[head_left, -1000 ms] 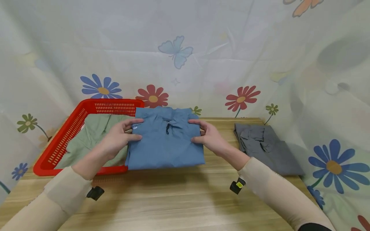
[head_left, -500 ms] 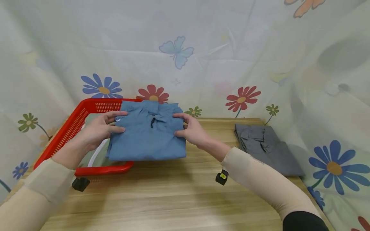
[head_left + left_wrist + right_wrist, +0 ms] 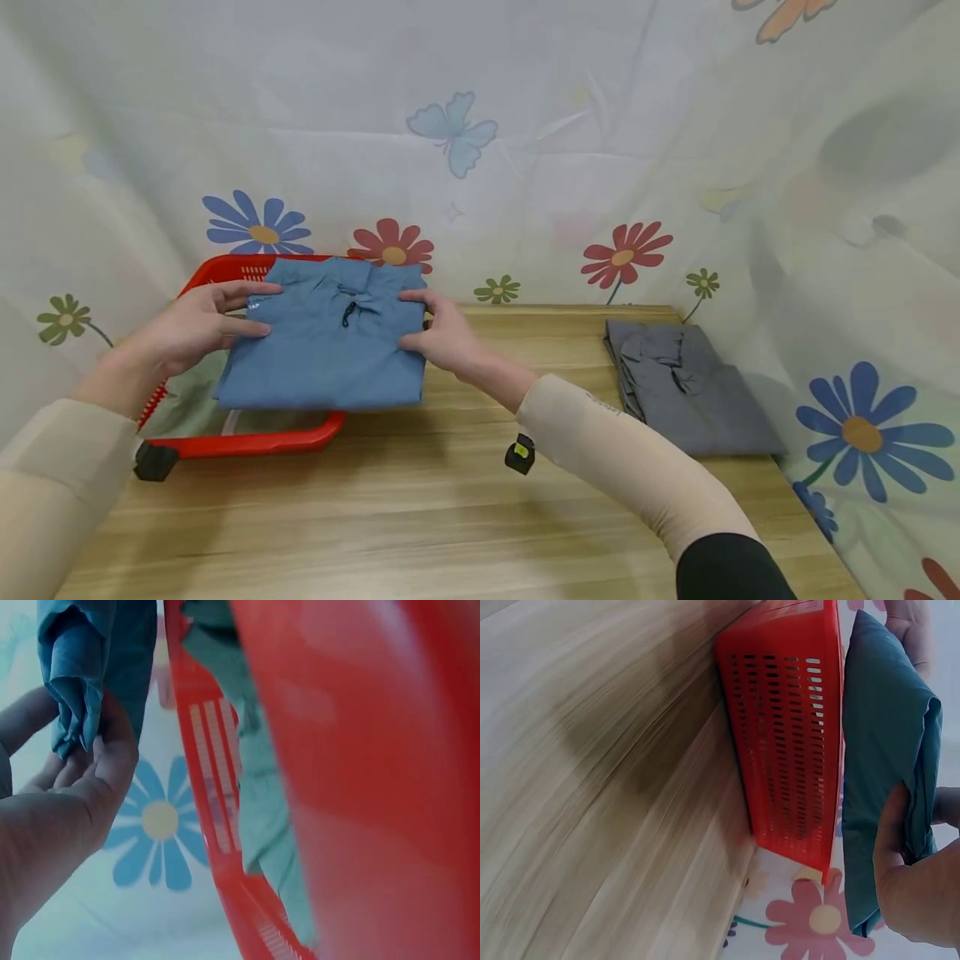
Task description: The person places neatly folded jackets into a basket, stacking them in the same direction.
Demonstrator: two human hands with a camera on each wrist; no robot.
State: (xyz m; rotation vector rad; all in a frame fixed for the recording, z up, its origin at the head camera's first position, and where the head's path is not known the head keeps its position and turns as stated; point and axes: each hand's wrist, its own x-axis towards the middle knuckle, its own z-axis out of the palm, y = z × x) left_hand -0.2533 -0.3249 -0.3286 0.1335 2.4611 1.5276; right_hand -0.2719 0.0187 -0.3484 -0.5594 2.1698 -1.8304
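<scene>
A folded blue garment (image 3: 330, 350) with a black cord toggle near its top is held level above the red basket (image 3: 247, 446). My left hand (image 3: 202, 321) grips its left edge, thumb on top and the other fingers partly hidden. On the opposite edge my right hand (image 3: 442, 333) pinches the layers; in the right wrist view the thumb presses one face of the folded garment (image 3: 885, 742). Under it, a light green garment (image 3: 187, 408) lies in the basket, mostly covered from the head view; the left wrist view shows the green cloth (image 3: 262, 795) inside the basket wall.
A folded dark grey garment (image 3: 690, 392) lies at the right side of the wooden table (image 3: 450, 517). Behind the table hangs a white curtain (image 3: 540, 183) printed with flowers and butterflies. The basket stands at the table's left, close to the curtain.
Both hands have carried the blue garment leftward, from the basket's right side to over the basket. The grey garment and the basket have stayed put.
</scene>
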